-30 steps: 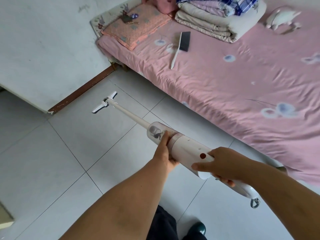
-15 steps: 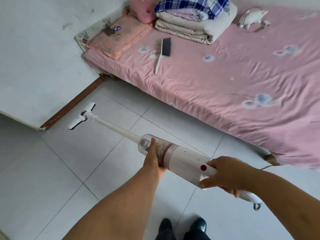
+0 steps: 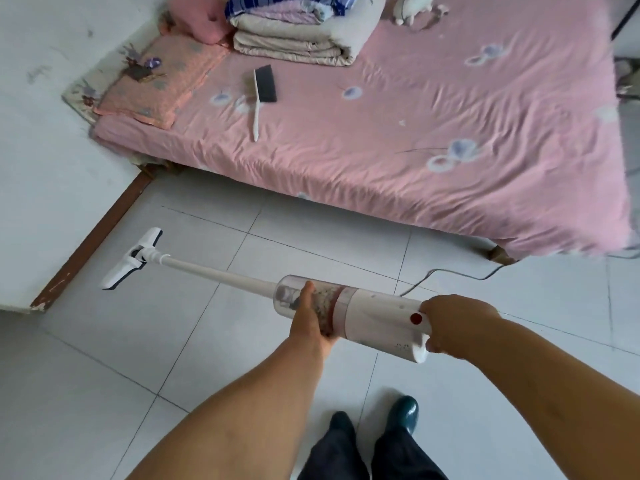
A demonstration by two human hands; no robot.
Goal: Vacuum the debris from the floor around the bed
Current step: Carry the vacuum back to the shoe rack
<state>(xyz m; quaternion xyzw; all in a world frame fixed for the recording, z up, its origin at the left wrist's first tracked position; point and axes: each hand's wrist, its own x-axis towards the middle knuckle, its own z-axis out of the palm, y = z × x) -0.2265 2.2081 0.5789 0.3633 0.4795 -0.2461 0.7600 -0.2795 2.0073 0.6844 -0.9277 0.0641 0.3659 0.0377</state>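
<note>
Now I hold the white stick vacuum cleaner (image 3: 374, 317) with both hands, low over the tiled floor (image 3: 242, 358) in front of me. My left hand (image 3: 310, 317) grips it from below at the clear dust cup (image 3: 289, 294), and my thumb reaches up over the cup. Inside the cup there is brownish fluff and dirt. My right hand (image 3: 457, 323) is closed around the handle at the back end, just behind the red button (image 3: 416, 318). So the two hands are apart, with the white motor body between them, and each one is clamped on the vacuum cleaner.

The long white tube (image 3: 221, 273) goes from the dust cup forward and to the left. The floor head (image 3: 133, 259) at its end rests on a floor tile, near the brown baseboard (image 3: 93, 240) of the white wall (image 3: 52, 133) and apart from the corner of the bed (image 3: 415, 150).

The bed has a pink sheet and stands across the upper part of the view, with its long side beyond the vacuum cleaner. On the sheet lies a hand brush (image 3: 265, 86) with dark bristles and a white handle, near a peach pillow (image 3: 162, 84) and a pile of folded blankets (image 3: 294, 39). A grey cord (image 3: 450, 271) runs on the floor from the right corner of the bed toward my right hand; I cannot tell where it ends. My two dark shoes (image 3: 407, 410) stand on the tiles below the vacuum cleaner.
</note>
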